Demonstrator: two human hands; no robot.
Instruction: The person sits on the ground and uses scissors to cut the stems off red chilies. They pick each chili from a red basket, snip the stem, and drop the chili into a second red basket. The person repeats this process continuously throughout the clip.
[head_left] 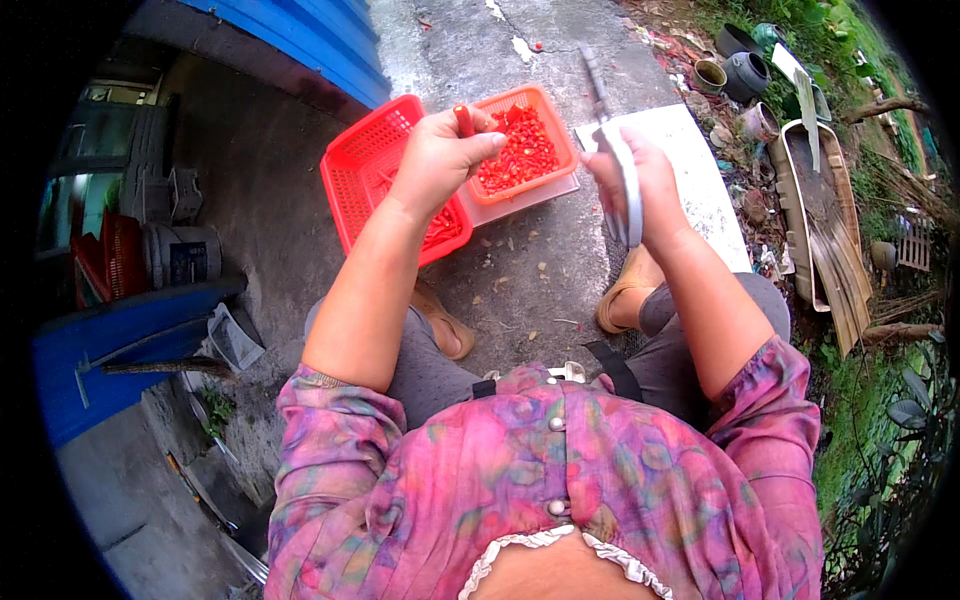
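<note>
Left hand (pixel 440 152): fingers closed round a red chili (pixel 464 121), one end poking out above. Right hand (pixel 655 187): fingers wrapped round scissors (pixel 629 175).

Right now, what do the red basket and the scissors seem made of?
The red basket looks like smooth moulded plastic: evenly perforated walls, uniform colour. The scissors seem to have dull metal blades, thin and grey; the pale handles could be plastic or painted metal.

Forearms (pixel 362 290) (both bare to the elbow) reach forward; the left hand (pixel 440 150) pinches, the right hand (pixel 655 190) grips.
</note>
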